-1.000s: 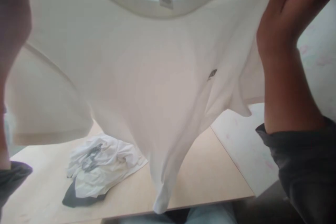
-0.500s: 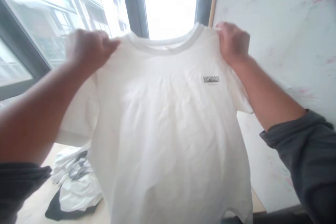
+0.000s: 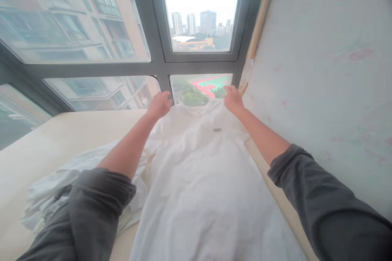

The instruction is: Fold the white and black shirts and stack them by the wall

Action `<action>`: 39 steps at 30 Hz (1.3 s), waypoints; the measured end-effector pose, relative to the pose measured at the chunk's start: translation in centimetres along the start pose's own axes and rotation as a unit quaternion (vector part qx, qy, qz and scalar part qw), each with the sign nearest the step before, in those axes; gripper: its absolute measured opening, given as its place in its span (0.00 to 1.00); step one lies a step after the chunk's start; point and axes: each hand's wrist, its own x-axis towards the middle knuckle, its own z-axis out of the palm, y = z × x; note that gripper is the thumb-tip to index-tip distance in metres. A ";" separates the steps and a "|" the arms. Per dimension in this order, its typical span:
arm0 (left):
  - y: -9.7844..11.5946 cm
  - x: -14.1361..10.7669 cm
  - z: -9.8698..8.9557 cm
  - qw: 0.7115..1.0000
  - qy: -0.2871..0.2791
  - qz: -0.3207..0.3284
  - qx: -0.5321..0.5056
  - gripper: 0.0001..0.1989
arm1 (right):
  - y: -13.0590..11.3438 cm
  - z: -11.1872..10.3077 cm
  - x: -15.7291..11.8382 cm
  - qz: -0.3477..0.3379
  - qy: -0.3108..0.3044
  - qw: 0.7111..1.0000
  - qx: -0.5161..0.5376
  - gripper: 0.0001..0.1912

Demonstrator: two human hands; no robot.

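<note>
A white short-sleeved T-shirt (image 3: 202, 171) with a small dark print on the chest stretches away from me over a pale surface, collar at the far end. My left hand (image 3: 159, 105) is closed on its left shoulder. At the other shoulder, my right hand (image 3: 233, 98) pinches the cloth. Both arms reach out straight, with dark grey sleeves rolled up near the elbows. The shirt's lower hem runs out of view at the bottom.
Left of the shirt, partly behind my left arm, lies a crumpled pile of white and grey clothes (image 3: 82, 163) on the pale ledge (image 3: 79, 126). Grey-framed windows (image 3: 156, 67) rise behind it. A wall with faint flower marks (image 3: 321, 89) bounds the right.
Both hands have moved forward and down, away from me, still holding the T-shirt by its shoulders. The shirt was hanging upright close to me; now it slopes out along the ledge.
</note>
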 end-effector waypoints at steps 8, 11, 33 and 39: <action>-1.3 -20.9 6.5 0.998 -0.026 -0.004 0.049 0.17 | -1.2 9.5 -17.6 -0.042 -0.124 0.991 0.012 0.22; -4.5 -26.2 8.4 0.998 0.054 0.003 0.028 0.17 | -0.7 11.6 -22.2 -0.031 -0.164 0.985 -0.035 0.24; -8.7 -24.5 8.4 0.995 -0.031 -0.063 -0.070 0.16 | -2.3 10.5 -19.2 -0.037 -0.161 0.986 -0.009 0.24; -4.9 -33.4 6.7 0.979 -0.103 -0.145 -0.097 0.18 | 0.6 7.2 -26.1 -0.024 -0.116 0.993 0.025 0.21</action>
